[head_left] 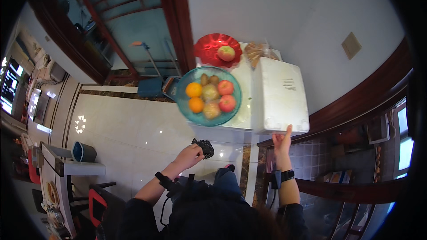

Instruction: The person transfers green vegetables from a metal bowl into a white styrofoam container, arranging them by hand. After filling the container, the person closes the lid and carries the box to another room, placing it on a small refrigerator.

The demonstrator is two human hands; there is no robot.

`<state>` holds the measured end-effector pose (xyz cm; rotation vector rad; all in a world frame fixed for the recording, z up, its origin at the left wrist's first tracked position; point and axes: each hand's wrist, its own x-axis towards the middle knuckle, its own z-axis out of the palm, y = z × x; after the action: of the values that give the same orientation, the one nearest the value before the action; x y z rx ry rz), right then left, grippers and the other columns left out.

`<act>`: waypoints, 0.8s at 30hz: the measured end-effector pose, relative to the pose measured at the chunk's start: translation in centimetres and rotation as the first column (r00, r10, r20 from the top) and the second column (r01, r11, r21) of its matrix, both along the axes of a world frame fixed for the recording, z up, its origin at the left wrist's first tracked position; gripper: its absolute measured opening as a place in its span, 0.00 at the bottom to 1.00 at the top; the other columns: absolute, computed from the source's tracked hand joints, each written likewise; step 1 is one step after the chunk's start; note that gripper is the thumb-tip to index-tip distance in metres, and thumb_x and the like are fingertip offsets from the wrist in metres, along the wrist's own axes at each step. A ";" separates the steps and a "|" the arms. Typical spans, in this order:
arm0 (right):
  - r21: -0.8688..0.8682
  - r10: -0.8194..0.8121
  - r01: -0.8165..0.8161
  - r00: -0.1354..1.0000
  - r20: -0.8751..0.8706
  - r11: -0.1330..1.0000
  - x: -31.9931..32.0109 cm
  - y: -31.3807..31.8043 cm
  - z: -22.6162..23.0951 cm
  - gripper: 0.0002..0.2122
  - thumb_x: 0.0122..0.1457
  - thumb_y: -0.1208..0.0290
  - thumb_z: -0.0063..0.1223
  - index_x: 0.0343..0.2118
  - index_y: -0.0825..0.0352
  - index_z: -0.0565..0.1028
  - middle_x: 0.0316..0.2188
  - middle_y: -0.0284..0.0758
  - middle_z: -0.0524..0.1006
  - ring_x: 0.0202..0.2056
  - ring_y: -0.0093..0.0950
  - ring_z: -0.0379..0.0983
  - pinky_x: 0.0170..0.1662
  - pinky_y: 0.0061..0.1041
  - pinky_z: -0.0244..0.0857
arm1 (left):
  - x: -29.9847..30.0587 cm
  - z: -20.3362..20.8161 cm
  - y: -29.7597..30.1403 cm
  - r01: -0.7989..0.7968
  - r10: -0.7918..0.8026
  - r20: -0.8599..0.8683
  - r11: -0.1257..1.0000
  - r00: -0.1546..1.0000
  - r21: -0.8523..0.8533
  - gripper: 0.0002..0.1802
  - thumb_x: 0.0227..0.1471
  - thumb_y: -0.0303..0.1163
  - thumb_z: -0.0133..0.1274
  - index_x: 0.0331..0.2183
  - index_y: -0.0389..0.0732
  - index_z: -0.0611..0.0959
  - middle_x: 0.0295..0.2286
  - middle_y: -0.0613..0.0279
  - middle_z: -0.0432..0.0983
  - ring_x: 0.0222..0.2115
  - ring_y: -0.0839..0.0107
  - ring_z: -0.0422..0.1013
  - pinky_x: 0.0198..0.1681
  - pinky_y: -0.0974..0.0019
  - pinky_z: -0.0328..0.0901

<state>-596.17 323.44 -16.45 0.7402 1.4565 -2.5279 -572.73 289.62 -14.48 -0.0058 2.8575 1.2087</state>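
My left hand (190, 156) is closed on a small black cloth with light dots (204, 148), which hangs in front of me above the floor. With my right hand (282, 144) I grip the near edge of a white box (281, 95); the thumb lies on its top and the fingers go under the edge. To the left of the box, a teal bowl (181, 106) holds two oranges (194, 90), two red apples (226, 87), brown kiwis (214, 80) and yellowish round fruit (210, 92). Behind it, a red scalloped plate (207, 44) carries one apple (226, 53).
The bowl, plate and box stand on a white surface (243, 106) against the wall. A bag of brown food (255, 53) sits behind the box. On the left are a blue dustpan (150, 87), a grey bin (83, 152) on a table and a red-black chair (98, 204).
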 end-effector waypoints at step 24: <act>0.637 0.980 -0.757 0.020 -0.197 0.143 24.4 -59.4 1.5 0.05 0.63 0.75 0.44 0.38 0.68 0.71 0.22 0.26 0.68 0.21 0.14 0.63 0.25 0.13 0.59 | 46.4 -1.9 -30.9 -0.812 0.982 0.187 -0.095 0.018 0.575 0.20 0.54 0.29 0.54 0.47 0.36 0.68 0.35 0.62 0.73 0.24 0.81 0.67 0.29 0.73 0.64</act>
<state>-571.76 264.07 -14.95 -0.9702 1.6855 -1.3419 -526.31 258.70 -16.38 -2.4344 2.1270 2.2660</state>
